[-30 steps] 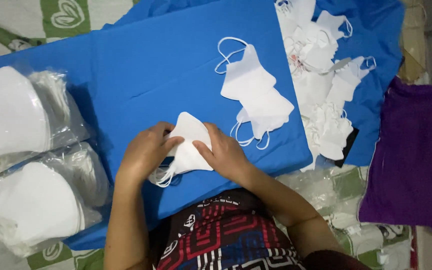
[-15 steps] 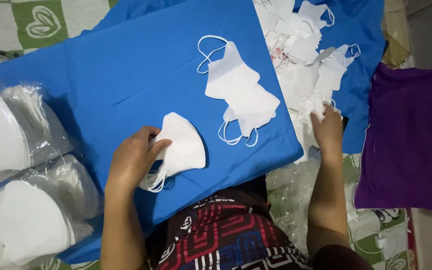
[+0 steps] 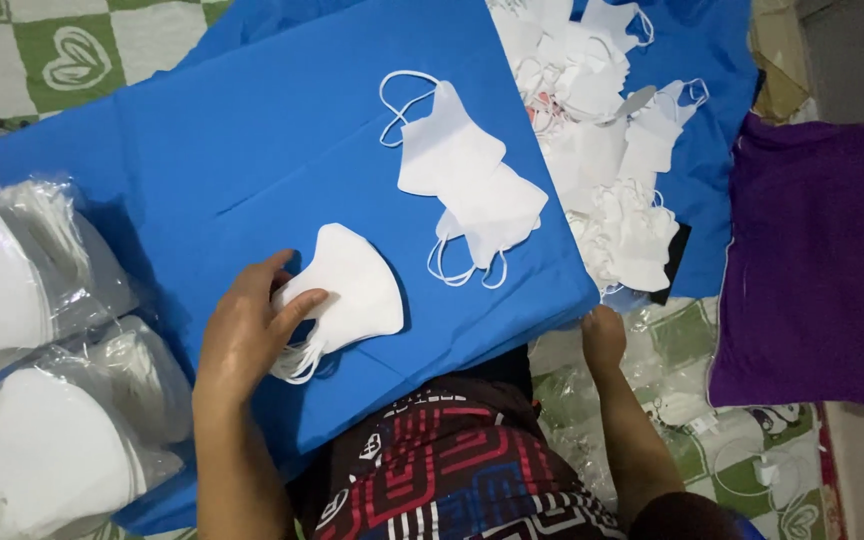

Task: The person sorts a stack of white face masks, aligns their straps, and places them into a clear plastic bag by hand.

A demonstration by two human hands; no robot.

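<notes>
The left hand (image 3: 247, 335) lies flat on a folded white face mask (image 3: 352, 290), thumb and fingers spread narrowly over its ear-loop end, pinning it to the blue cloth-covered board (image 3: 252, 150) near the front edge. The right hand (image 3: 604, 335) is off the board at its lower right corner, down by crinkled clear plastic packaging (image 3: 652, 400); whether its fingers are closed on anything I cannot tell, since only the back of the hand shows. Two more flat white masks (image 3: 467, 185) overlap near the middle of the board, loops trailing, well apart from the pinned one, and a loose heap of masks (image 3: 602, 150) spreads along the board's right side. To the left sit clear bags of stacked masks (image 3: 42, 440). A purple cloth (image 3: 812, 260) lies at the far right. By the look of it the step in hand is holding one folded mask ready while the other hand fetches something from beside the board; a fitting next move would need the pinned mask kept flat and its loops tucked together.
</notes>
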